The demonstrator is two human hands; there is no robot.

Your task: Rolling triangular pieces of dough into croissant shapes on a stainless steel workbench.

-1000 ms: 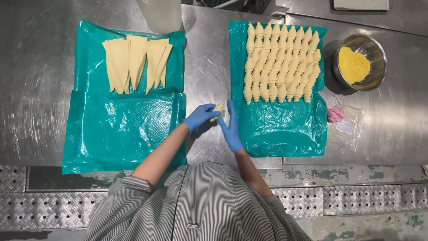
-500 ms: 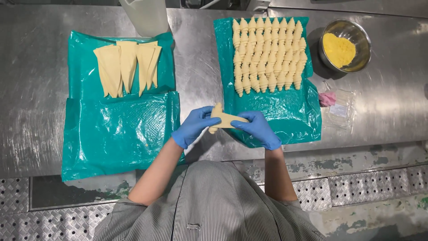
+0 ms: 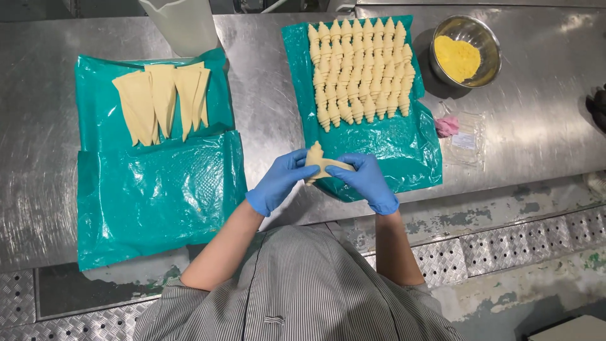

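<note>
From the head camera, a person in a striped shirt is standing at a steel counter [image 3: 265, 120] and holding a piece of dough [image 3: 323, 163] between both gloved hands, just above the near edge of the right-hand green sheet [image 3: 404, 151]. The left hand [image 3: 278, 182] is closing its fingers on the thicker, rolled end, while the right hand [image 3: 365, 182] is pinching the thin tail that is pointing rightward; each grip is nearly closed, fingertips pressing lightly on the dough and nothing else. Judging from the shape, the rolling is going best if both hands are keeping even, gentle pressure so the layers are staying tight without squashing, and the tip is ending tucked underneath. Beyond the hands, rows of rolled pieces [image 3: 360, 69] are lying packed side by side on that same sheet. On the left green sheet [image 3: 158, 196], well apart, flat dough triangles [image 3: 163, 101] are fanning out near its far edge. A metal bowl [image 3: 466, 52] of yellow filling is sitting at the far right, with a small clear bag [image 3: 464, 139] just in front of it.
</note>
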